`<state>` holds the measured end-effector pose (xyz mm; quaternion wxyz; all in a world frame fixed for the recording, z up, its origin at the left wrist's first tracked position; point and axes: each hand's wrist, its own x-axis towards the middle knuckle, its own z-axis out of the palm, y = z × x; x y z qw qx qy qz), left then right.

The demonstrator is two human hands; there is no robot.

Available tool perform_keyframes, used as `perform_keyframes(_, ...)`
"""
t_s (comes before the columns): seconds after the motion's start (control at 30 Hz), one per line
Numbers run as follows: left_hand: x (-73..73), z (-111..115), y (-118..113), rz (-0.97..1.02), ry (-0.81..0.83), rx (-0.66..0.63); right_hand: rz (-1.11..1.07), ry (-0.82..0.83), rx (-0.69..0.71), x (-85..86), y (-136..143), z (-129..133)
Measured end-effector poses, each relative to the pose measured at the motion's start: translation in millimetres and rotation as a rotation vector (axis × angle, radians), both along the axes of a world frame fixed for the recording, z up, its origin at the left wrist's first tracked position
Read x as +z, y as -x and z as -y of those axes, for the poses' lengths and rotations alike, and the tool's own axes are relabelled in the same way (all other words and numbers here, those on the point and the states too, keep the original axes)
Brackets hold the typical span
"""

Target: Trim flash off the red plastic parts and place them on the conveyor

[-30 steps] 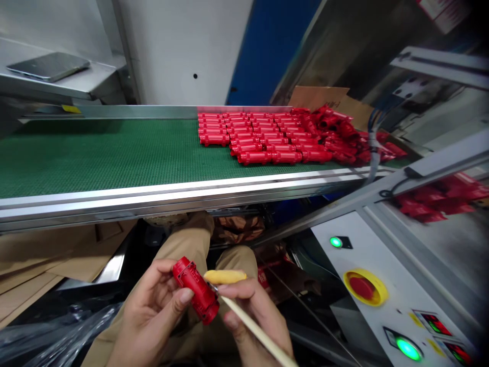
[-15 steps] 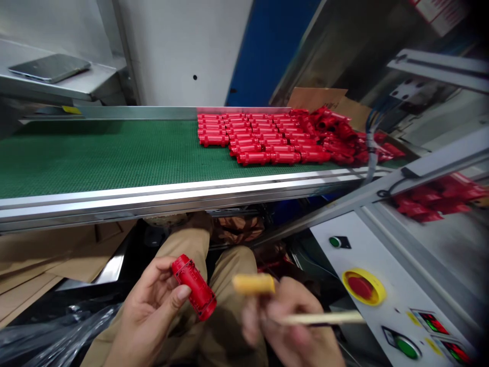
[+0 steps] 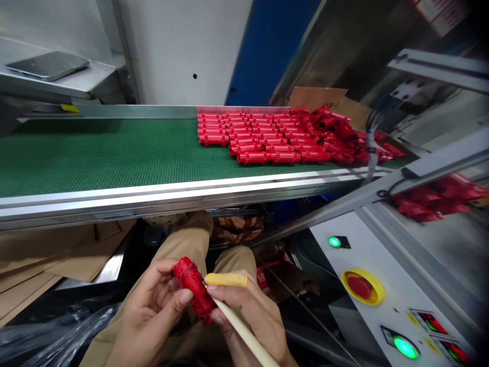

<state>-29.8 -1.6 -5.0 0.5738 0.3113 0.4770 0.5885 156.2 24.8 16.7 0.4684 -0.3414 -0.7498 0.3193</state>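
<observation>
- Left hand (image 3: 148,306) curled round a ribbed red housing (image 3: 193,288), thumb on its near face; right hand (image 3: 254,311) pinched about a cream rod (image 3: 248,334) and a yellow handle (image 3: 227,280) (one tool or two, cannot tell).
- Green conveyor belt (image 3: 114,153), aluminium-edged, running across beyond the knees; bare surface on the left, stock on the right.
- Grey control panel (image 3: 367,244), slanting, at the right.
- Khaki trousers (image 3: 183,244) below the belt edge, the wearer's knees bent under the work.
- Flat cardboard sheets (image 3: 72,250) stacked at lower left; crumpled clear plastic film (image 3: 69,336) just nearer.
- Red housings in rows (image 3: 255,135), lying on their sides end to end on the belt; next to them a loose heap (image 3: 340,137) of similar parts, jumbled, an open carton (image 3: 319,94) behind.
- Dark phone (image 3: 49,66), flat on a steel ledge (image 3: 80,85), upper left.
- Emergency-stop button (image 3: 359,287), red on a yellow collar, on the panel.
- Held red housing: over the lap, tilted, upper end leaning left; yellow handle just beside its right flank, cream rod slanting down to the right.
- Green button lamps (image 3: 406,347), two, lit.
- Small metal tip between handle and housing; contact too fine to judge.
</observation>
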Motion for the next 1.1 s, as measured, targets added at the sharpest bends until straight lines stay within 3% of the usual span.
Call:
perform_keyframes(0.2, -1.0, -2, 0, 0.0, 0.004, 0.014, 0.052, 0.018, -0.023, 4.2, 0, 0)
perform_keyframes(0.33, -0.9, -1, -1, -0.007, 0.015, 0.015, 0.112, 0.124, 0.096, 5.6, -4, 0)
perform_keyframes(0.43, -2.3, -2, -3, 0.039, 0.03, 0.041, 0.163, 0.073, 0.137, 1.6, -5, 3)
perform_keyframes(0.53, -4.0, -3, -3, 0.118, 0.05, 0.059, 0.041, 0.043, -0.002, -1.3, -3, 5)
perform_keyframes(0.67, -0.7, -5, -4, 0.198, 0.08, 0.051, -0.23, 0.136, -0.239, 4.8, -5, 0)
perform_keyframes(0.8, 11.6, -9, -9, 0.431, 0.206, -0.079, -0.369, 0.249, -0.075, 14.0, -7, -13)
perform_keyframes(0.93, 22.0, -10, -9, 0.65, 0.399, -0.29, -0.228, 0.318, 0.16, 11.8, -4, -21)
perform_keyframes(1.0, 23.1, -9, -6, 0.649, 0.427, -0.279, -0.145, 0.248, 0.136, 7.1, -4, -21)
perform_keyframes(1.1, 20.3, -6, -2, 0.525, 0.342, -0.196, -0.023, 0.137, 0.026, 2.8, -8, -18)
